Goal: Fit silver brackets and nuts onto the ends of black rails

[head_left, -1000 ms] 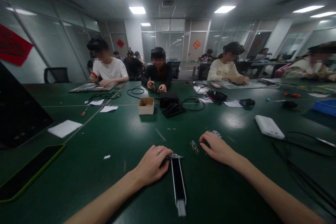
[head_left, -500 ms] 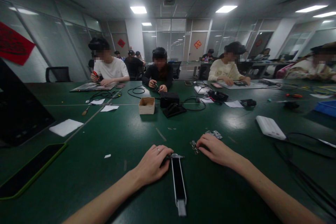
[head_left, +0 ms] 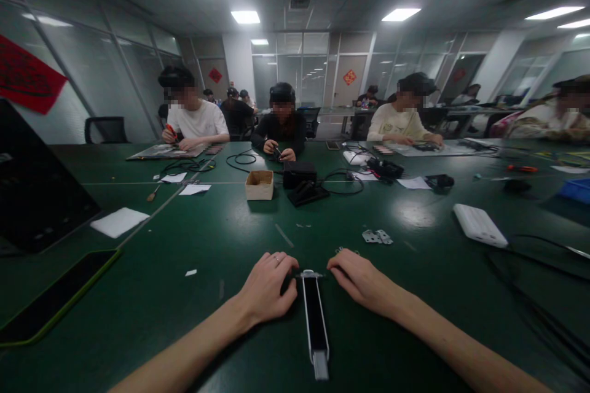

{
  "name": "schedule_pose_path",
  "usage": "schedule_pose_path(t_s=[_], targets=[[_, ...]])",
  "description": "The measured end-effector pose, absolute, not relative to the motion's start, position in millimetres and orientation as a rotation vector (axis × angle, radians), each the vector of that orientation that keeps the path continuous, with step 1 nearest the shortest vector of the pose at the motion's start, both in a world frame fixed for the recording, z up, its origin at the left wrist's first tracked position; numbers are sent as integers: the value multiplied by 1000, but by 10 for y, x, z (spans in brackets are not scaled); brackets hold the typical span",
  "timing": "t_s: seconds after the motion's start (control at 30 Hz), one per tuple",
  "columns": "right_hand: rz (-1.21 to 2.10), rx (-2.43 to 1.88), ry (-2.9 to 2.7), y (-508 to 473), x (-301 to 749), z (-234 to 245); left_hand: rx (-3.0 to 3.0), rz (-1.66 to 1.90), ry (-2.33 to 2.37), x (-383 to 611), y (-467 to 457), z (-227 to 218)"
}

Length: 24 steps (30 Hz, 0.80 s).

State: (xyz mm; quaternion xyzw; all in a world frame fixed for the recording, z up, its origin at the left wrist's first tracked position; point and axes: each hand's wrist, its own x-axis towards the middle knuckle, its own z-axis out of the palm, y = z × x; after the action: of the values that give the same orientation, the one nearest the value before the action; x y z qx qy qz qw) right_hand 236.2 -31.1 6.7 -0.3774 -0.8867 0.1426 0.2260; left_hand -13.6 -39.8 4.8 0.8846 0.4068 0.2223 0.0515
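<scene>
A long narrow device point(head_left: 315, 313) with a black face and a silver frame lies on the green table. A thin metal crosspiece point(head_left: 311, 274) runs across its far end, and a pale flat piece point(head_left: 319, 365) sticks out at the near end. My left hand point(head_left: 270, 285), with a ring on one finger, is closed at the crosspiece's left end. My right hand point(head_left: 362, 276) is closed just beside the right end; what it pinches, if anything, is hidden. Small metal rings point(head_left: 341, 251) show partly behind its knuckles. Beyond lie small metal plates point(head_left: 377, 236).
A phone in a green case point(head_left: 59, 295) and a folded white tissue point(head_left: 120, 221) lie left. Ahead stand a small cardboard box point(head_left: 259, 186) and a black stand point(head_left: 304, 184). A white power bank point(head_left: 479, 225) and black cables lie right. People work across the table.
My right hand has moved left and nearer, from the small metal rings to beside the crosspiece. The metal plates are now uncovered. My left hand stays at the device.
</scene>
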Motion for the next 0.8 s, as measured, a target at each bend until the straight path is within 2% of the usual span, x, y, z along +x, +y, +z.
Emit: schedule_pose_path(t_s=[0.8], targets=[[550,-1020,-2383,-350,2265,17,2745,604,1255,-115,-387,56]])
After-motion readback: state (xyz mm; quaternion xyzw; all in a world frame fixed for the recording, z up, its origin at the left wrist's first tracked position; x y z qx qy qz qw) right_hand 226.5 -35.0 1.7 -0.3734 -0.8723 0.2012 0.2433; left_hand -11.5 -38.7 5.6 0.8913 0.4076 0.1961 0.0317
